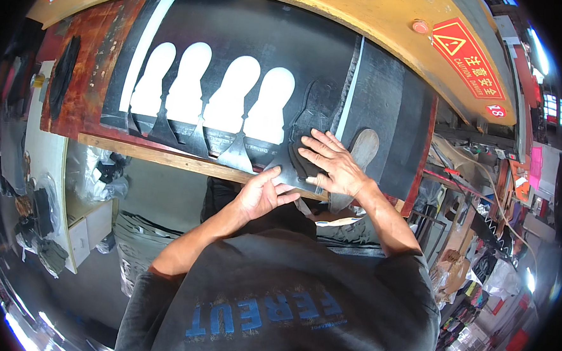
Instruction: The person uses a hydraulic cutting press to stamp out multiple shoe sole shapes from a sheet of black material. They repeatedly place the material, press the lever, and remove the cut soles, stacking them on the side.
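- Pressing down flat with the right hand point(331, 160), fingers spread wide, onto a dark cutting die point(309, 123) outlined in a sole shape; gripping nothing.
- Resting with the left hand point(262, 192) at the near edge of the black sheet point(237, 40), fingers loosely curled against the sheet's lower border just below the right hand; whether anything is being pinched cannot be told.
- Lying on the black sheet, just right of the cutouts and under the right palm: the cutting die.
- Showing four white sole-shaped cutouts point(225, 96) in a row across the sheet, well left of the hands.
- Lying just right of the right hand, touching its outer side: a brown sole-shaped piece point(363, 145).
- Spreading over a red-brown press bed point(103, 45), with a wooden front edge point(161, 158) running along the near side.
- Curving above the sheet: a yellow machine arm point(340, 13) bearing a red triangular warning label point(468, 58).
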Motion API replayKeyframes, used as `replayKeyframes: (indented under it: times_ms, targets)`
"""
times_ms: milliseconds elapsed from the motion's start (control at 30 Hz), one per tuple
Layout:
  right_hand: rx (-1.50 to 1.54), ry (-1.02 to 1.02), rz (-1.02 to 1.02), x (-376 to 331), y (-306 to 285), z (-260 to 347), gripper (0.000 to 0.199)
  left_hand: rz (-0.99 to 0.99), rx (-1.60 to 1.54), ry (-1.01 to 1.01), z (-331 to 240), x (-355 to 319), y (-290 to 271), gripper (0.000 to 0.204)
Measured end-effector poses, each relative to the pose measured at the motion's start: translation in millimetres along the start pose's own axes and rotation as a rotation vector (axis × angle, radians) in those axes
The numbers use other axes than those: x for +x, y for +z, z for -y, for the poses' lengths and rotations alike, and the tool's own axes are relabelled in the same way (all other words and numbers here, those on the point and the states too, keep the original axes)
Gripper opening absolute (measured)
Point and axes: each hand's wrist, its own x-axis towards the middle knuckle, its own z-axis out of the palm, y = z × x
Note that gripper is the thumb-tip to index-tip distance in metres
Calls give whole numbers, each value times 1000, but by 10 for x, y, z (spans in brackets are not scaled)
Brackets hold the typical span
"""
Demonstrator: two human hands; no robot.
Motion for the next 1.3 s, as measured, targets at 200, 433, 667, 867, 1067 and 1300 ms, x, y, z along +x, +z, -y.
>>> replayKeyframes:
  times_ms: [200, 433, 667, 867, 1067, 1300]
  targets:
    - [10, -4, 53, 19, -115, 14, 87, 68, -25, -89, -66, 80, -84, 36]
    - [168, 263, -265, 86, -489, -47, 40, 108, 203, -158, -119, 80, -178, 46]
    - [609, 387, -1093, 44, -1597, -388, 23, 36, 1356, -386, -569, -313, 212, 55]
    - [942, 334, -1219, 313, -1960, -227, 14, 30, 1673, 642, -1634, -613, 1193, 33]
    - [936, 292, -1233, 567, -2837, 172, 31, 346, 2282, 682, -1929, -226, 1114, 61]
    - [1161, 229, -1191, 956, -2115, 493, 30, 139, 1774, 1222, -2591, -337, 1351, 91]
